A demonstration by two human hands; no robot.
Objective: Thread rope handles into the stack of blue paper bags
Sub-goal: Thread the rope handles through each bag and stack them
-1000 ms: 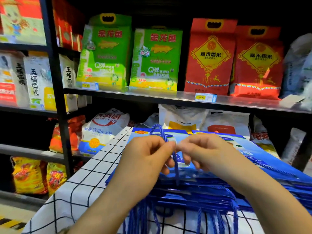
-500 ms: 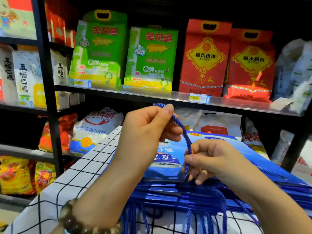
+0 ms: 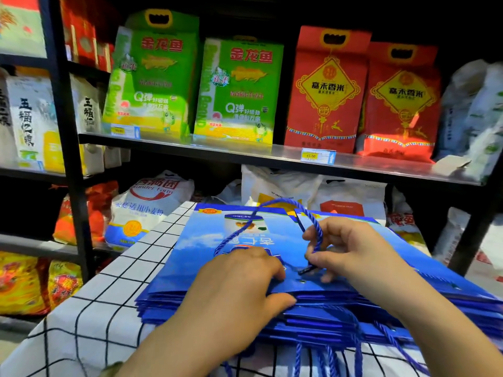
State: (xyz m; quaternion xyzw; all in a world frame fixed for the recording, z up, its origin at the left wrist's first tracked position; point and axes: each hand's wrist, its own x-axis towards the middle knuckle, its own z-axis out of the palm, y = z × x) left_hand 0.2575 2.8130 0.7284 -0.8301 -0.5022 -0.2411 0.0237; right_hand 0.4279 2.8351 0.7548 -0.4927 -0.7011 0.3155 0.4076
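Left hand (image 3: 239, 284), raised half second earlier, now lowered, flat, ungripping, pressing stack of blue paper bags (image 3: 217, 254) on checked desk (image 3: 89, 311). Right hand (image 3: 351, 251) pinches blue rope handle (image 3: 315, 229) tip just beside eyelet (image 3: 302, 281); loop arcs far side.

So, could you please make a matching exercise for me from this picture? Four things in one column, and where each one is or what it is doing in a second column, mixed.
Things
1. left hand
2. right hand
3. blue rope
4. green rice bags

Places or states
A. standing on the upper shelf
B. pressing flat on the top blue bag
C. arching in a loop above the stack
D. pinching the rope end near the eyelet

Pairs: 1-B, 2-D, 3-C, 4-A
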